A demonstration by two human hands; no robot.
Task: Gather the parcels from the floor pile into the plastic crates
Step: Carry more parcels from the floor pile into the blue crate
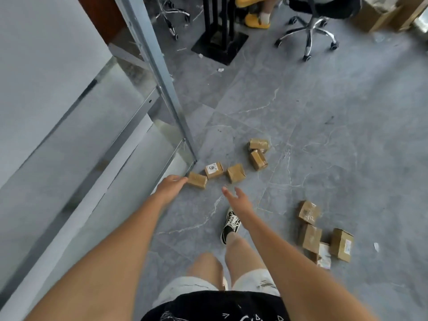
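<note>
Small brown taped cardboard parcels (235,173) lie scattered on the grey tiled floor (324,126), nearest ones by the metal frame's foot (190,156). Left hand (171,185) reaches one parcel's end with fingers relaxed, probably to grasp; right hand (238,199) hovers spread, holding nothing. No crates visible.

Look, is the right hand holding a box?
No, the right hand hangs open over the floor, touching none of the parcels.

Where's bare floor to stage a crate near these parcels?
Bare grey floor lies right of the upper parcel cluster and above the lower-right cluster. It is crowded along the shelf post, where the left hand touches the leftmost parcel.
</note>
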